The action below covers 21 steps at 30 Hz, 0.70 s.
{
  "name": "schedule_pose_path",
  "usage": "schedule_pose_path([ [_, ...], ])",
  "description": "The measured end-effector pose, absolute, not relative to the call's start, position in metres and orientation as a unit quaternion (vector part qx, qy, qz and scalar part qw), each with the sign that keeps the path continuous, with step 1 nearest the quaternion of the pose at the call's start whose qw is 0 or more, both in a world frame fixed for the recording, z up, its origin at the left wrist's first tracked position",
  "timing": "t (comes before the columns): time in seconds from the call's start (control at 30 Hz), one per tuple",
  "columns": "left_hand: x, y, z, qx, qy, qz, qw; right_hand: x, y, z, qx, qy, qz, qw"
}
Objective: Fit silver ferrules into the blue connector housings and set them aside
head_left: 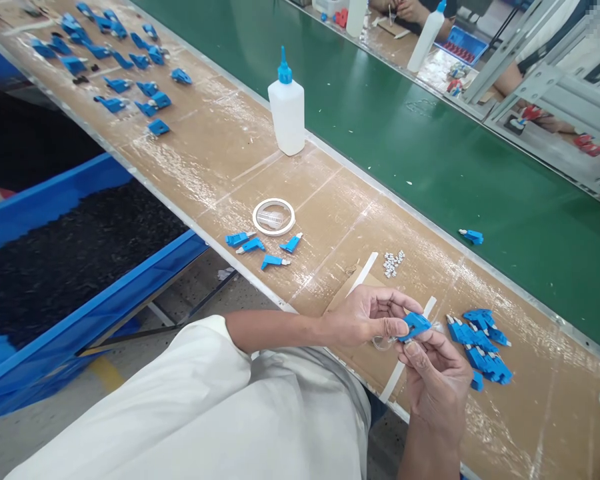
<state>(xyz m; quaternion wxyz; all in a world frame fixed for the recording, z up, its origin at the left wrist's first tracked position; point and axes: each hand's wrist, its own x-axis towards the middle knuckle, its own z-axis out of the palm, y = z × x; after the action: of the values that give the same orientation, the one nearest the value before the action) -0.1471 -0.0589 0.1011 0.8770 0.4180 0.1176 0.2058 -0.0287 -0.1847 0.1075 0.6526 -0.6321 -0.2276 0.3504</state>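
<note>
My left hand (pixel 367 317) and my right hand (pixel 437 377) meet over the near edge of the brown bench (pixel 215 153). Both pinch one small blue plastic connector (pixel 415 325) between thumb and fingers. Something small and clear shows just below it, too small to name. A pile of the same blue connectors (pixel 483 347) lies just right of my right hand. Several tiny white parts (pixel 393 263) sit beyond my left hand. Several finished-looking blue pieces with white tips (pixel 263 250) lie to the left.
A white squeeze bottle with a blue nozzle (pixel 287 110) stands by the green conveyor belt (pixel 430 147). A roll of clear tape (pixel 274 217) lies flat mid-bench. More blue parts (pixel 115 60) are spread at the far left. A blue bin of black pieces (pixel 70 260) sits below. Another person's hands (pixel 410 10) work across the belt.
</note>
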Motion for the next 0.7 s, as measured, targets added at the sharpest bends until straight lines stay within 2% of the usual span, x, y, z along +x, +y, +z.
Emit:
schedule_pose_path([
  [0.23, -0.147, -0.062, 0.104, 0.439, 0.118, 0.225, 0.862, -0.035, -0.182, 0.113, -0.62, -0.227, 0.324, 0.677],
  [0.53, -0.125, -0.041, 0.104, 0.521, 0.151, 0.258, 0.8, -0.012, -0.181, 0.129, -0.671, -0.167, 0.28, 0.666],
  [0.63, -0.089, -0.002, 0.101, 0.61, 0.228, 0.254, 0.715, -0.003, -0.207, 0.127, -0.697, -0.158, 0.267, 0.647],
  [0.7, -0.06, 0.041, 0.102, 0.712, 0.323, 0.243, 0.575, -0.001, -0.227, 0.122, -0.715, -0.145, 0.255, 0.634],
])
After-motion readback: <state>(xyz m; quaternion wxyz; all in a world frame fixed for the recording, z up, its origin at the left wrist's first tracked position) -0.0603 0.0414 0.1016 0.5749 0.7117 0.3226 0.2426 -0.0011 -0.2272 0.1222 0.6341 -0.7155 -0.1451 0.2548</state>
